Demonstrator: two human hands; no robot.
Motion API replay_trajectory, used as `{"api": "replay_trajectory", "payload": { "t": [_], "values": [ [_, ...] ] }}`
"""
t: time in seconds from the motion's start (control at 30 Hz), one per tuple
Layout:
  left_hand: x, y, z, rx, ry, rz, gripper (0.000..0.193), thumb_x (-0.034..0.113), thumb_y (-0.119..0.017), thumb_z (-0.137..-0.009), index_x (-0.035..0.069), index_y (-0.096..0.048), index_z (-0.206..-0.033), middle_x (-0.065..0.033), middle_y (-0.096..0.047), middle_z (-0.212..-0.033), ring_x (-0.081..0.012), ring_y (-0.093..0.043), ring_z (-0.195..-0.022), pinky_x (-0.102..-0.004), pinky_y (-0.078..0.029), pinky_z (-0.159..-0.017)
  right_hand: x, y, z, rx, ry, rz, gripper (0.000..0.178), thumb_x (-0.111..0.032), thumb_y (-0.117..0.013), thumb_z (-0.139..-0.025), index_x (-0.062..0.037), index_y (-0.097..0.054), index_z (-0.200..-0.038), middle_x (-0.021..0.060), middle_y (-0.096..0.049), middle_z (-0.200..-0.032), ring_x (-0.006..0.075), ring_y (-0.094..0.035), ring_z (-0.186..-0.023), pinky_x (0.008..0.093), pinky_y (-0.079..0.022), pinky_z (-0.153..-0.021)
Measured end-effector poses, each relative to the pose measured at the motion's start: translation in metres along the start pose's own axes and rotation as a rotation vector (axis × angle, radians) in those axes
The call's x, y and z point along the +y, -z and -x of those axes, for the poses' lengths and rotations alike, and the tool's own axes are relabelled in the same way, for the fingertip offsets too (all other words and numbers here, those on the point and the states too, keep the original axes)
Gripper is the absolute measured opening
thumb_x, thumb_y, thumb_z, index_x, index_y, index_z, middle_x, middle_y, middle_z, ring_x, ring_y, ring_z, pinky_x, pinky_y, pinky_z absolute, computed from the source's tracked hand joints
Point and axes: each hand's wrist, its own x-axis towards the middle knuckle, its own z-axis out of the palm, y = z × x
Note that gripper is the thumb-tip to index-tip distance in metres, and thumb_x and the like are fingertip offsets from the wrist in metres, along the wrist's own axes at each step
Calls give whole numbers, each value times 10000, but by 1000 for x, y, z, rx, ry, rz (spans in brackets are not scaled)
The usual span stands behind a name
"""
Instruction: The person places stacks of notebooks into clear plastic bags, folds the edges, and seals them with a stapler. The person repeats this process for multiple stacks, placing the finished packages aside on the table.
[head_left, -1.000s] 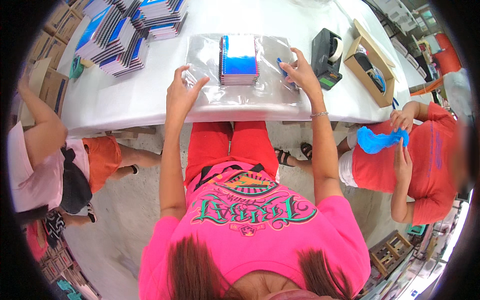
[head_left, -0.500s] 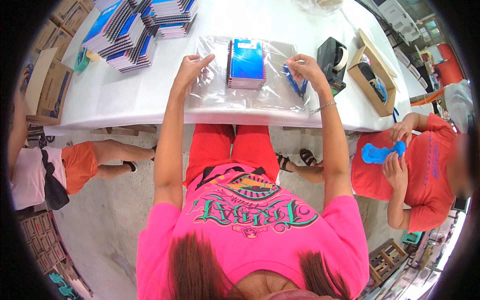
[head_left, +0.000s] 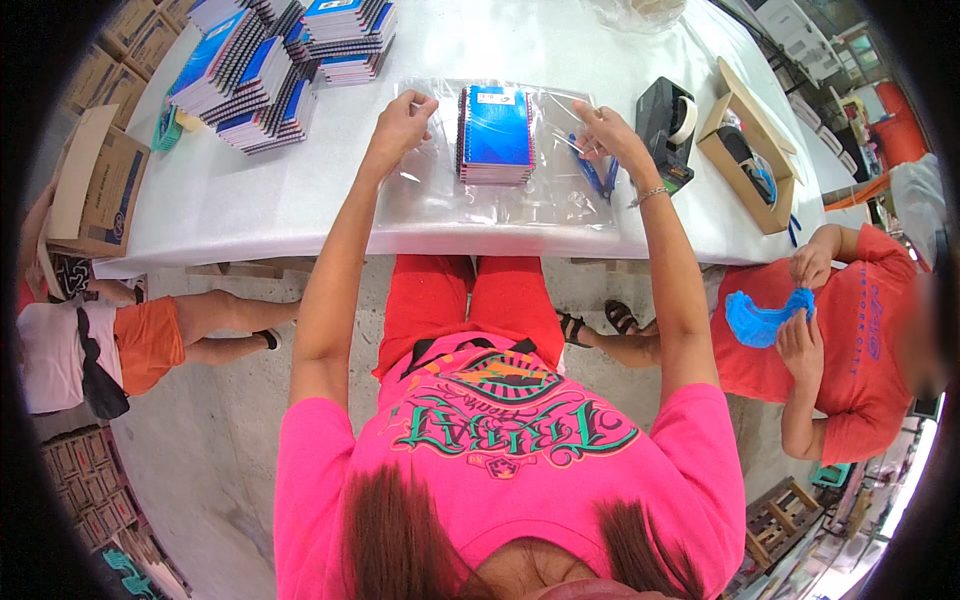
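A small stack of blue-covered spiral notebooks [head_left: 498, 125] lies on a clear plastic sheet [head_left: 450, 205] spread over the white table [head_left: 250, 215]. To the left of the stack, my left hand [head_left: 405, 125] has its fingers bent closed on the sheet's left part. On the other side my right hand [head_left: 612, 135] pinches the sheet near its far right corner. Blue-handled pliers or snips [head_left: 603, 180] show beside the right hand, close to the sheet's right edge; their tips are hard to make out.
Tall stacks of similar notebooks [head_left: 265, 75] stand at the far left by a green basket [head_left: 166, 130]. A black tape dispenser [head_left: 660, 130] and an open cardboard box [head_left: 750, 175] are on the right. A person in red [head_left: 850, 330] handles blue material; another person [head_left: 150, 335] is at left.
Both hands still hold the sheet at its sides; my left hand has shifted slightly inward and the right hand's fingers have opened out a little. At right, the person's blue material changed shape.
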Motion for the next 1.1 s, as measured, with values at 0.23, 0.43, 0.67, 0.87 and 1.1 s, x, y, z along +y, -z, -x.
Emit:
{"api": "replay_trajectory", "payload": {
  "t": [0.23,0.43,0.67,0.87,1.1],
  "values": [
    [6,-13,-2,51,-188,-84,396,363,-494,-977,-3,-579,-1099,-223,-679,-945,-332,-677,-873,-407,-493,-794,-13,2,17,-184,65,-149,570,-417,-719,-860,80,-572,-1095,92,-667,-814,134,-674,-710,234,-584,-712],
    [30,-14,1,-66,-110,-221,392,366,-469,-979,2,-585,-1067,-248,-675,-957,-420,-642,-938,-466,-471,-842,-28,-3,25,-276,148,-366,342,-317,-637,-941,0,-597,-1066,39,-637,-797,88,-635,-698,210,-570,-670],
    [37,-32,-9,35,-244,-356,342,323,-461,-985,8,-567,-1069,-255,-666,-935,-425,-643,-909,-486,-473,-813,-45,-44,14,-134,275,-270,253,-207,-577,-967,40,-572,-1019,80,-620,-732,148,-613,-622,279,-520,-558],
    [50,-50,-8,-22,-261,-514,274,263,-451,-969,17,-543,-1047,-279,-658,-908,-469,-634,-891,-546,-484,-793,-62,-80,9,15,307,100,200,-148,-553,-921,46,-579,-959,179,-655,-726,264,-674,-662,392,-532,-585],
    [50,-59,-12,-101,-293,-613,275,227,-487,-905,20,-571,-1066,-249,-673,-908,-450,-658,-879,-544,-512,-791,-53,-100,-3,221,533,459,183,-125,-575,-804,33,-599,-893,266,-662,-839,437,-647,-822,526,-497,-760]
  ]
}}
